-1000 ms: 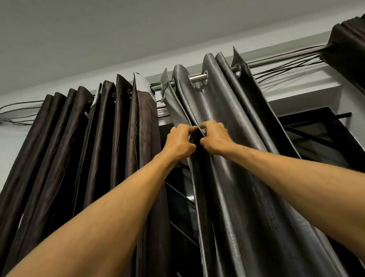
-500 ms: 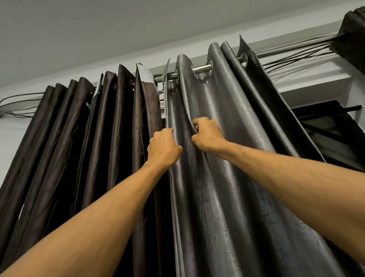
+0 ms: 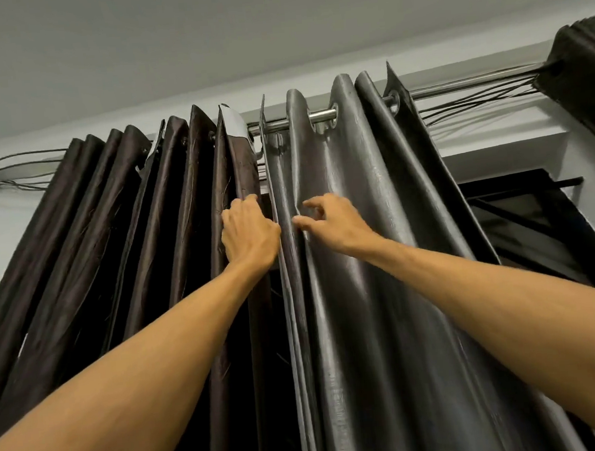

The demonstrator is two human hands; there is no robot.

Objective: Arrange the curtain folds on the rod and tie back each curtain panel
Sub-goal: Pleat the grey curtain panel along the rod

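Glossy grey eyelet curtain (image 3: 372,272), pleated on steel rod (image 3: 321,115); right hand (image 3: 337,223) loose-fingered against a fold, left hand (image 3: 250,238) at its edge, grip indiscernible.

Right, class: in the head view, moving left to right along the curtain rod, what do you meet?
Wall cables → brown curtain panel → grey curtain panel → bare rod → bunched dark curtain.

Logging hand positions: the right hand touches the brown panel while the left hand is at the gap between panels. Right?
No. The head view shows the right hand touching the grey panel, not the brown panel; the left hand is at the gap between panels.
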